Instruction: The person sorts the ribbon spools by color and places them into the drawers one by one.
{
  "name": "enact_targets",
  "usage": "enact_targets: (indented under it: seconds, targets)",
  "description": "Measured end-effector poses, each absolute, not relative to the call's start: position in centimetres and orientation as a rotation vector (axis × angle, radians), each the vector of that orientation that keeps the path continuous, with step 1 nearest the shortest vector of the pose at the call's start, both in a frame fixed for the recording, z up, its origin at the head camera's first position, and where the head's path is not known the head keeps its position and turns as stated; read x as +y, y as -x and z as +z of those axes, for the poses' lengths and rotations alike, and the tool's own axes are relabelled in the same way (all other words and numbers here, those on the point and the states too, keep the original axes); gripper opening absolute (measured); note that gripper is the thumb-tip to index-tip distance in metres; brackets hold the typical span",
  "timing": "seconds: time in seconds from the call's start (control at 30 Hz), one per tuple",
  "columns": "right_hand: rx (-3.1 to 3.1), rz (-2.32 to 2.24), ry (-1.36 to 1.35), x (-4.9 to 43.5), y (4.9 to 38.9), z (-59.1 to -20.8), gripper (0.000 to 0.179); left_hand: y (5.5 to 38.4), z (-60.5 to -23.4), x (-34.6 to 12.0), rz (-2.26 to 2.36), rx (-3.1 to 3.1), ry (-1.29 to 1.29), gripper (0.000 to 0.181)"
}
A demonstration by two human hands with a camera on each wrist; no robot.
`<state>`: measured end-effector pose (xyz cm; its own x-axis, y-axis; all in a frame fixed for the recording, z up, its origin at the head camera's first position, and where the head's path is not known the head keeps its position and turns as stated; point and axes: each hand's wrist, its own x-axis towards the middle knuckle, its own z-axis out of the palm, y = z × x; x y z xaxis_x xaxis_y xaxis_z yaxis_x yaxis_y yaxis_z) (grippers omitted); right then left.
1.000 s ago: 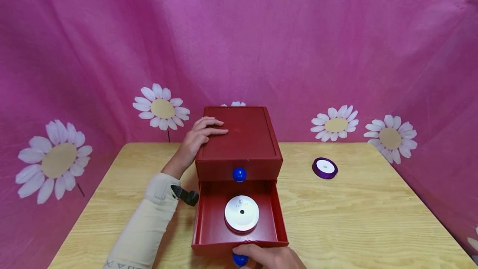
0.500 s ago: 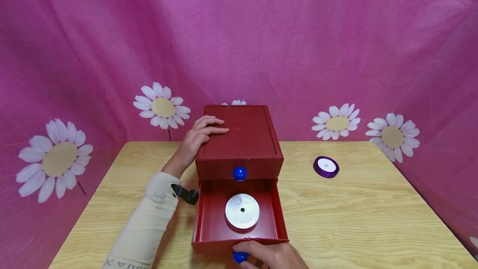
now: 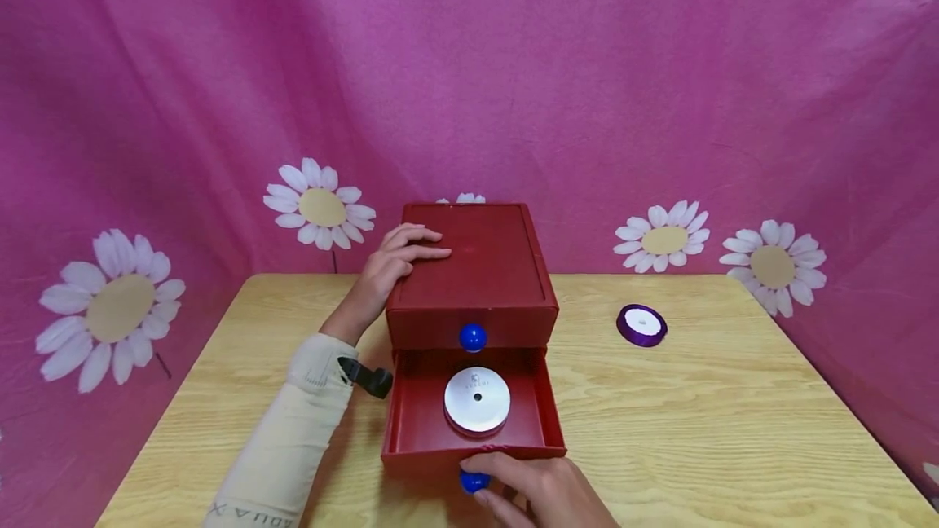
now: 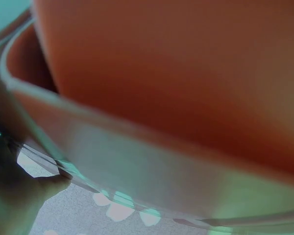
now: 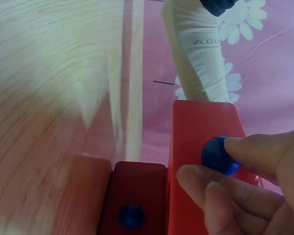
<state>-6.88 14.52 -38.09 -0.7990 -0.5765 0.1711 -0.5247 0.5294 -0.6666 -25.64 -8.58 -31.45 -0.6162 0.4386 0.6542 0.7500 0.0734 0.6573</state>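
A red two-drawer cabinet (image 3: 469, 259) stands on the wooden table in the head view, its lower drawer (image 3: 418, 437) pulled out towards me. Inside that drawer lies a flat spool (image 3: 477, 407) with a silvery-white face, a small centre hole and a red edge. My right hand (image 3: 550, 486) pinches the drawer's blue knob (image 5: 216, 156) between thumb and fingers. Resting on the cabinet's top left edge is my left hand (image 3: 385, 271), fingers extended over the top. The left wrist view shows the cabinet's red side close up, with the thumb (image 4: 51, 186) at lower left.
The upper drawer (image 3: 425, 328) is closed and has its own blue knob (image 3: 473, 338). Right of the cabinet, a purple ribbon spool (image 3: 641, 324) lies on the table (image 3: 697, 414). A pink cloth (image 3: 557, 72) with daisies hangs behind and at both sides.
The lower drawer has slid a little way inward, carrying the white-faced spool with it, as my right hand moved forward on the knob. My left hand has stayed on the cabinet.
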Motion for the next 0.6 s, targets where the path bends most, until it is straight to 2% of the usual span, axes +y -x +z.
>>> enact_targets:
  seconds: [0.6]
  targets:
    - [2.731,-1.087,0.942,14.6,8.6,-38.1,0.034,25.6,-31.4,-8.8,-1.565,-2.075,1.186,0.044]
